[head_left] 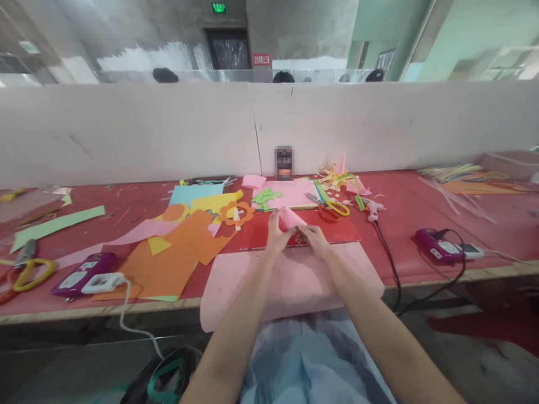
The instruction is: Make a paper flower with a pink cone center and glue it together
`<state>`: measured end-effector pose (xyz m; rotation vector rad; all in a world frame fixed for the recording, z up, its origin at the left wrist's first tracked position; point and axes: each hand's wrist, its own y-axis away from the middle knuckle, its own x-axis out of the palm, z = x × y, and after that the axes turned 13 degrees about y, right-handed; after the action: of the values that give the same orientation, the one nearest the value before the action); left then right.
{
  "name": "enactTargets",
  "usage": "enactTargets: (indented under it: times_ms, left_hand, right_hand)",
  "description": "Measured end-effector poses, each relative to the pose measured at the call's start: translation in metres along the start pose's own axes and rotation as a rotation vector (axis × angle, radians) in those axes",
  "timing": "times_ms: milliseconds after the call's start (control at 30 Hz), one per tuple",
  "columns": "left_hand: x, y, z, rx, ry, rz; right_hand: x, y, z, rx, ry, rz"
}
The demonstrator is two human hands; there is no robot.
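A folded or rolled piece of pink paper [293, 219] is held between my two hands. My left hand [278, 233] closes on its left side, and my right hand [312, 237] pinches its lower right edge. Under them lies a shiny red board [256, 230], partly hidden by my hands. Nearer to me a large pink sheet [290, 280] hangs over the table edge. Just beyond my hands are light green paper strips [266, 197] on pink paper. Scissors with red and yellow handles [337, 209] rest behind my right hand.
Orange sheets [164, 264] and an orange paper flower [236, 213] lie left. A pink glue gun [374, 210] with a black cord is at right. Purple power boxes [86, 275] sit on both sides. Another pair of scissors [31, 269] is far left. A white partition [168, 129] stands behind.
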<state>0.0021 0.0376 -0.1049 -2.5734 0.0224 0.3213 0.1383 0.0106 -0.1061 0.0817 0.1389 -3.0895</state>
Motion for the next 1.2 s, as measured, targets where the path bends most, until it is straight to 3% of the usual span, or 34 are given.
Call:
enactTargets:
  times_ms: [200, 433, 633, 933, 1200]
  left_hand:
    - [0.001, 0.000, -0.004, -0.009, 0.003, 0.008]
    - [0.001, 0.002, -0.012, 0.046, -0.040, 0.014]
    - [0.002, 0.005, -0.019, 0.166, -0.098, 0.069]
    - [0.003, 0.005, -0.012, 0.258, -0.134, 0.100]
    - [0.005, 0.005, -0.015, 0.298, -0.131, 0.064]
  right_hand:
    - [0.000, 0.001, 0.002, 0.014, -0.056, -0.003]
    - [0.001, 0.000, 0.006, 0.106, -0.301, -0.011]
    - [-0.001, -0.005, 0.006, 0.174, -0.487, -0.135]
    - [0.000, -0.005, 0.002, 0.097, -0.411, -0.094]
    - [-0.003, -0.007, 0.001, 0.139, -0.459, -0.129]
